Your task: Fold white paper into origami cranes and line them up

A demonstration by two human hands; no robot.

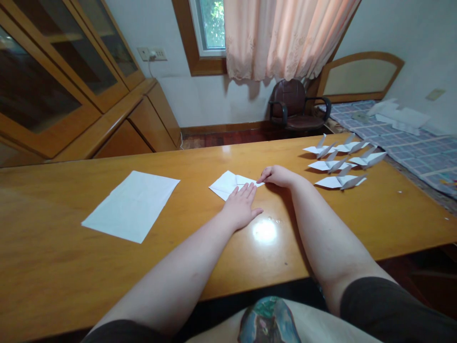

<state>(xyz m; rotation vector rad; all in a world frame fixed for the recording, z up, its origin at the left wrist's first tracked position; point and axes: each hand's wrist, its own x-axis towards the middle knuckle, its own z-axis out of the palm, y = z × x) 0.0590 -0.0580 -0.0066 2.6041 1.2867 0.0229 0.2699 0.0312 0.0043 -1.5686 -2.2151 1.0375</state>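
Observation:
A partly folded piece of white paper point(225, 183) lies on the wooden table in front of me, kite-shaped with its narrow tip toward the right. Flat on its near edge rests my left hand point(242, 206), fingers stretched out and thumb apart. My right hand point(276, 176) pinches the paper's right tip between thumb and fingers. To the left lies a flat white sheet of paper point(132, 206), apart from both hands. Several folded paper cranes point(339, 181) stand in a group beyond my right forearm.
The wooden table point(200, 247) runs across the view. Behind it stand a brown armchair point(294, 107) and a wooden cabinet point(124, 128) at the left. A bed point(403, 143) with a checked cover adjoins the right side. A few tiny white scraps lie near the table's right edge.

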